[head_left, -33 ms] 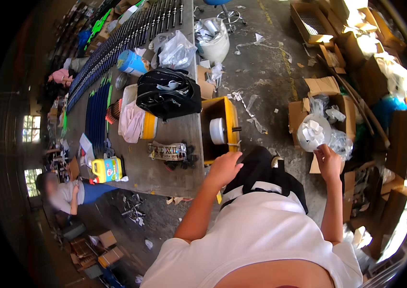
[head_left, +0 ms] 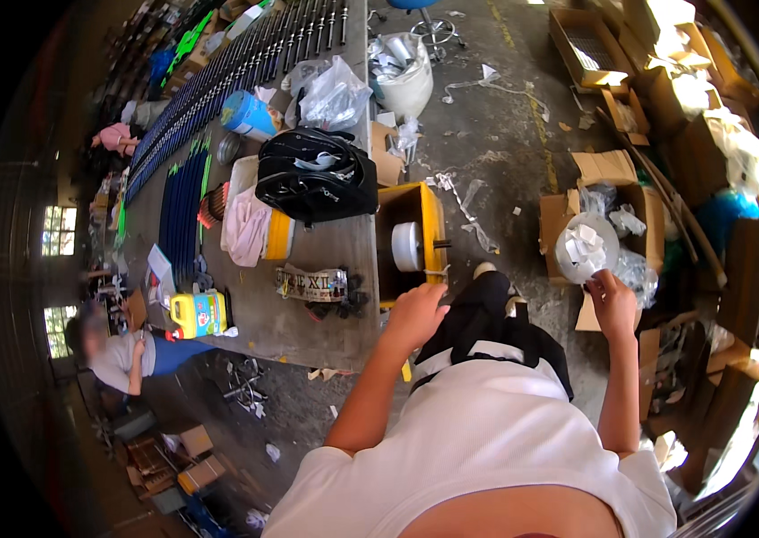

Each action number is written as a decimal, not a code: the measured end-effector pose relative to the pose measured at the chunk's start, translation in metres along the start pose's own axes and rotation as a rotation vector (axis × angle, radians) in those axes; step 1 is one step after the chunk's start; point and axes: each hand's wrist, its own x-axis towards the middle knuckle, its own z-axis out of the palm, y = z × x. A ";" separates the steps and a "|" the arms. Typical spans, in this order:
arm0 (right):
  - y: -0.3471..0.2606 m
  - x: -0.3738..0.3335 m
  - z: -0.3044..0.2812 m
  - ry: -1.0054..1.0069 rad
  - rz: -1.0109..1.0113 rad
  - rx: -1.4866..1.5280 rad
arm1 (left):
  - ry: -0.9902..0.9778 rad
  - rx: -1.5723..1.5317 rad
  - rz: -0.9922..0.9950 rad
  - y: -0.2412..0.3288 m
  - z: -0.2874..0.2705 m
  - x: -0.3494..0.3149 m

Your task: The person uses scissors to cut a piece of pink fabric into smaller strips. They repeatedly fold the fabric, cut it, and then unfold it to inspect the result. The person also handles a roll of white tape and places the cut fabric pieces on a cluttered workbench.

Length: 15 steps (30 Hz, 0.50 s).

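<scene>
My right hand [head_left: 612, 305] is closed, its fingers pinching the near rim of a round translucent tub [head_left: 611, 240] with white paper scraps [head_left: 586, 249] inside. Behind the tub, an open cardboard box [head_left: 646, 215] holds crumpled clear plastic. My left hand [head_left: 413, 318] hangs beside the table, thumb apart from loosely bent fingers and nothing visible in it. Closest to that hand is a yellow-edged box [head_left: 436, 224] with a white roll [head_left: 405, 246] on a dark rod.
On the grey table [head_left: 308, 332] sit a black bag [head_left: 317, 179], a yellow jug [head_left: 198, 316] and rows of dark rods [head_left: 236, 90]. A white sack [head_left: 405, 90] stands beyond. Cardboard boxes [head_left: 742, 269] line the right. Another person [head_left: 124, 359] is at the left.
A shoe tip now shows ahead of my dark trousers. The surroundings have shifted slightly in view. Both hands keep nearly the same pose, and the tub stays at my right hand.
</scene>
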 end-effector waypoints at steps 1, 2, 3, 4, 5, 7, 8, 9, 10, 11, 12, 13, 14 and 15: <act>0.003 0.019 0.002 -0.004 -0.021 -0.011 | 0.040 -0.009 -0.005 -0.001 -0.005 0.006; 0.003 0.038 0.003 -0.011 -0.042 -0.004 | 0.081 -0.017 -0.008 -0.001 -0.012 0.012; -0.002 0.058 0.004 -0.035 -0.060 0.004 | 0.117 -0.026 -0.018 0.000 -0.017 0.018; -0.008 0.077 0.007 -0.057 -0.077 0.011 | 0.154 -0.060 -0.006 0.000 -0.022 0.027; -0.013 0.097 0.010 -0.077 -0.092 0.017 | 0.191 -0.092 0.007 -0.001 -0.027 0.037; -0.018 0.137 0.022 -0.095 -0.148 0.023 | 0.245 -0.145 0.024 -0.002 -0.041 0.064; -0.023 0.156 0.028 -0.119 -0.153 0.052 | 0.255 -0.163 0.024 -0.003 -0.051 0.078; -0.028 0.175 0.035 -0.143 -0.155 0.079 | 0.261 -0.181 0.026 -0.005 -0.061 0.093; -0.035 0.196 0.041 -0.127 -0.212 0.058 | 0.318 -0.182 0.055 -0.007 -0.072 0.111; -0.041 0.219 0.045 -0.138 -0.242 0.054 | 0.371 -0.197 0.074 -0.009 -0.083 0.131; -0.051 0.241 0.048 -0.159 -0.272 0.054 | 0.419 -0.212 0.084 -0.013 -0.095 0.148; -0.060 0.262 0.050 -0.172 -0.297 0.051 | 0.468 -0.225 0.104 -0.017 -0.110 0.166; -0.068 0.283 0.054 -0.177 -0.325 0.039 | 0.499 -0.208 0.123 -0.020 -0.128 0.181; -0.076 0.305 0.058 -0.203 -0.329 0.067 | 0.532 -0.219 0.125 -0.024 -0.144 0.196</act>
